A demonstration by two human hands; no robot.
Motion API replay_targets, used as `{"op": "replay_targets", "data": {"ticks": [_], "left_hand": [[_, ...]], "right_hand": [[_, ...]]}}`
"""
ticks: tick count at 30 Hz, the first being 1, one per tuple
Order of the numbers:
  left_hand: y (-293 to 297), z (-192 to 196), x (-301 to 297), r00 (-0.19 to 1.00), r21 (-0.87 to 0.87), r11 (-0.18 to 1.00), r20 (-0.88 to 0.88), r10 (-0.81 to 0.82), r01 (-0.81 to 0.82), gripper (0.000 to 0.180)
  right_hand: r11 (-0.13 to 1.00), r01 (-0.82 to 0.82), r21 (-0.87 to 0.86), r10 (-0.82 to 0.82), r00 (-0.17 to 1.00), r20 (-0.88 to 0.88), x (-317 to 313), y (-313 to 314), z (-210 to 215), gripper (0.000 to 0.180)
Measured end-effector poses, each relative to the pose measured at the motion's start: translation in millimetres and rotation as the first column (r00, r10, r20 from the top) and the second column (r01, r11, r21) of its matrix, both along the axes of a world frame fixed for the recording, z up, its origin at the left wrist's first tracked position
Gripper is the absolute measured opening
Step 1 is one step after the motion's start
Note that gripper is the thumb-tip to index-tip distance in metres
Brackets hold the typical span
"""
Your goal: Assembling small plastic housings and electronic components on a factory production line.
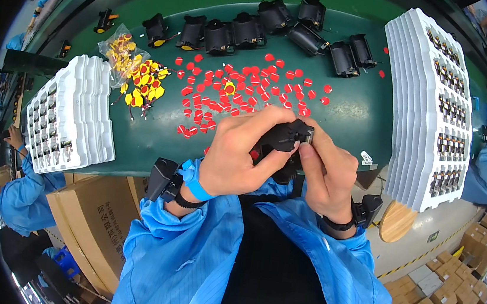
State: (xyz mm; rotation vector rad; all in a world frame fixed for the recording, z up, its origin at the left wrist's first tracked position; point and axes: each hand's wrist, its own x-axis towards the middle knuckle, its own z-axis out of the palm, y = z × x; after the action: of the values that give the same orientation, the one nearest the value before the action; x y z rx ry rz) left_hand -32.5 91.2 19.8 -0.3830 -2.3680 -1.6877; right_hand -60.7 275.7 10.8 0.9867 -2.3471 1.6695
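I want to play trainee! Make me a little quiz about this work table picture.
1. True or false: both hands hold the black plastic part.
2. What colour are most of the small round discs scattered on the green table? A) blue B) red C) white
3. Fill in: the stacks of white trays stand at the table's left and ____ ends.

Key:
1. True: the left hand and the right hand both grip it with their fingers.
2. B, red.
3. Right.
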Motion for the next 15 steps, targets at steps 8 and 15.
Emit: {"op": "replay_targets", "data": {"ticks": [8, 15], "left_hand": [[-0.8, -5.3, 1.8, 1.0, 0.01, 1.0, -0.012, 0.001, 0.0, 0.036], [6.1, -4.8, 0.4, 0.999, -0.023, 0.999, -0.029, 0.04, -0.04, 0.034]], "right_hand": [[1.0, 0.012, 0.025, -0.012, 1.0, 0.011, 7.0, -3.1, 0.1, 0.035], [0.992, 0.083, 0.093, -0.068, 0.985, -0.157, 1.6, -3.0, 0.9, 0.029]]}}
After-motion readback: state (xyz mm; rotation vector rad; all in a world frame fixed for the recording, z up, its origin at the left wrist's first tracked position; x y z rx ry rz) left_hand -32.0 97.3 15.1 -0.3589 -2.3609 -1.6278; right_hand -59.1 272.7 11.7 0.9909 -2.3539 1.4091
